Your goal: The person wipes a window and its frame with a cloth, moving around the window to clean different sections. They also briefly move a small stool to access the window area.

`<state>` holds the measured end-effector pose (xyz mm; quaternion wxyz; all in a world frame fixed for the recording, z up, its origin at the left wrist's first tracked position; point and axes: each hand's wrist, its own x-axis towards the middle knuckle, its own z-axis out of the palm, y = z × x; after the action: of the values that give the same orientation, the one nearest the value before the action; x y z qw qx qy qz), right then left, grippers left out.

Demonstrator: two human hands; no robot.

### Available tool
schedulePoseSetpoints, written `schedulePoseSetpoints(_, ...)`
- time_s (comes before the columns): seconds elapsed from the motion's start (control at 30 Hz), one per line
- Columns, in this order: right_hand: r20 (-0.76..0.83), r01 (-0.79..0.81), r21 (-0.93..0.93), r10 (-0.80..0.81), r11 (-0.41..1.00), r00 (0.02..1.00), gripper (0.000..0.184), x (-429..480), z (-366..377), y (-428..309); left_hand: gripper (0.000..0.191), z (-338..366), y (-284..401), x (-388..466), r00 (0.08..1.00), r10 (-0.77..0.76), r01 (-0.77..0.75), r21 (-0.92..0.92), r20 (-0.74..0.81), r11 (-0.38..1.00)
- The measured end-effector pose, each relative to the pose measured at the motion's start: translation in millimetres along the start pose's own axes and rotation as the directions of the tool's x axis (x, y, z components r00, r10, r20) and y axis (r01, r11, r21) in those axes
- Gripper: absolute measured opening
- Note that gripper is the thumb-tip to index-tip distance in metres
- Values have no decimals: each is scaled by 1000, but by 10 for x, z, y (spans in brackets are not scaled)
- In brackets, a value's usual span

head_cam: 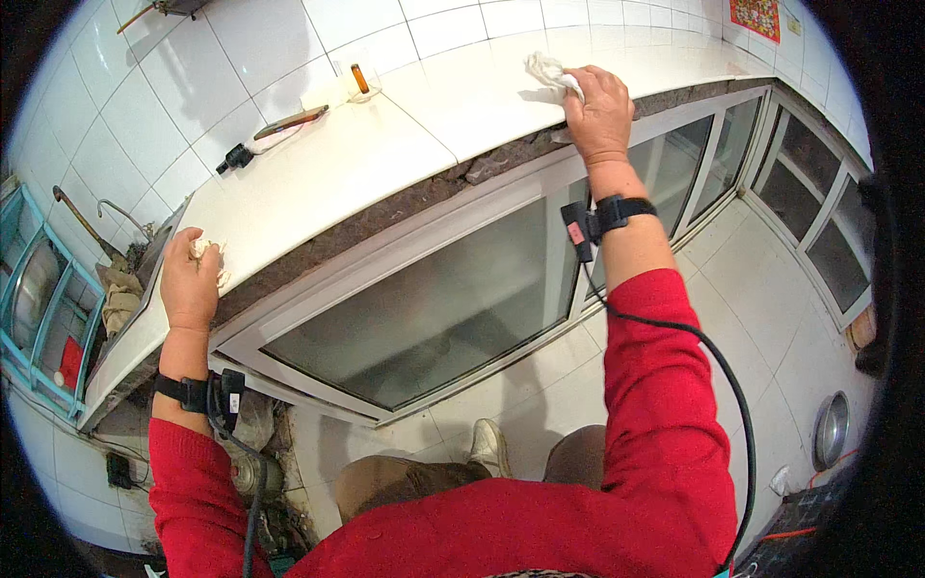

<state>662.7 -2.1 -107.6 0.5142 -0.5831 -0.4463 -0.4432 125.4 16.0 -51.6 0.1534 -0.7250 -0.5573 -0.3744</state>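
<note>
A bunched white cloth (545, 71) is gripped in my right hand (601, 115), over the front part of the white countertop (325, 188). Part of the cloth sticks out to the left of the fingers and casts a shadow on the top. My left hand (189, 282) is at the counter's left end, by the front corner. Its fingers are closed around a crumpled off-white wad (204, 249), cloth or paper, which is mostly hidden by the hand. Black straps with small devices circle both wrists.
Against the tiled wall lie a phone (291, 121), a black plug-like item (235, 157) and a glass (360, 83) with an amber object. Left are a sink with a faucet (123, 209) and a blue rack (43, 303). Glazed cabinet doors (433, 311) run below. A metal basin (831, 431) is at right.
</note>
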Motion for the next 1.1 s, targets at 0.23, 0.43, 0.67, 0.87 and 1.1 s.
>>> schedulePoseSetpoints(0.23,-133,-66,208,95,976,987,32,-569,-9,-341,41,23,-46,-1,994,82,-76,89,-70,993)
schedulePoseSetpoints(0.43,312,-407,450,286,795,906,31,-1538,-459,-1203,36,4,-211,-2,951,296,-307,-182,-88,934)
schedulePoseSetpoints(0.67,131,147,758,-369,636,920,48,-1757,-589,-2909,32,-261,-568,-189,906,374,-374,40,-200,927)
schedulePoseSetpoints(0.87,-29,415,660,-530,627,847,35,-1918,-148,-4181,25,-245,-560,-212,857,418,-434,15,-301,901)
schedulePoseSetpoints(1.1,48,450,737,-703,504,709,34,-2876,19,-4133,24,-230,-546,-196,860,427,-435,35,-280,900)
